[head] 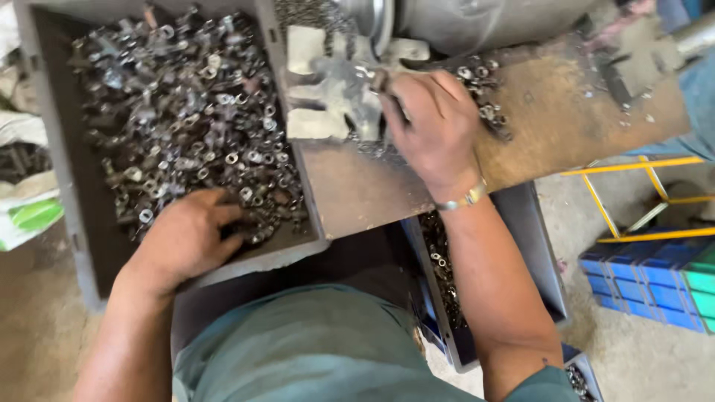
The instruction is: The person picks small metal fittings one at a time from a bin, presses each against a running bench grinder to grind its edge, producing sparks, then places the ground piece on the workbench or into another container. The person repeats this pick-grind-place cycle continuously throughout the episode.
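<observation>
My left hand (186, 237) reaches into a grey plastic bin (67, 193) full of small metal nuts and fittings (186, 112); its fingers rest curled on the pile at the bin's near edge. My right hand (432, 126), with a metal bracelet on the wrist, is over a pale metal fixture (328, 97) on a worn wooden bench (566, 112). Its fingertips pinch a small metal part at the fixture. Loose nuts (484, 89) lie beside that hand.
A grey machine body (462, 22) stands behind the fixture. Under the bench sits a grey bin (536, 260) holding more small metal parts. A yellow metal frame (640, 193) and blue and green crates (655, 279) stand on the floor to the right. White sacks lie at the left.
</observation>
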